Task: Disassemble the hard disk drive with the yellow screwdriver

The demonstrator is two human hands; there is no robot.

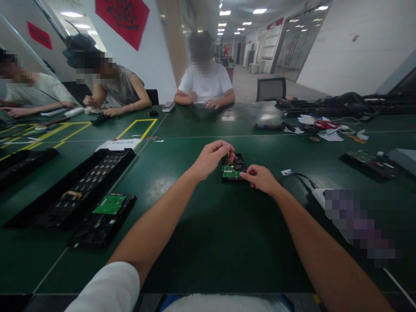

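A small hard drive [232, 169] with a green circuit board on top lies on the green table [208, 234] straight ahead. My left hand [212, 157] is closed around a thin tool with a yellow-green handle, its tip on the drive's upper left. My right hand [260, 178] rests at the drive's lower right corner, fingers pinched on its edge.
Two long black trays [81, 186] lie at left, one bearing a green board [109, 204]. Another drive [368, 162] sits at right, and a cable [300, 177] beside my right hand. Three people sit across the table. Tools and paper scraps [325, 128] clutter the far right.
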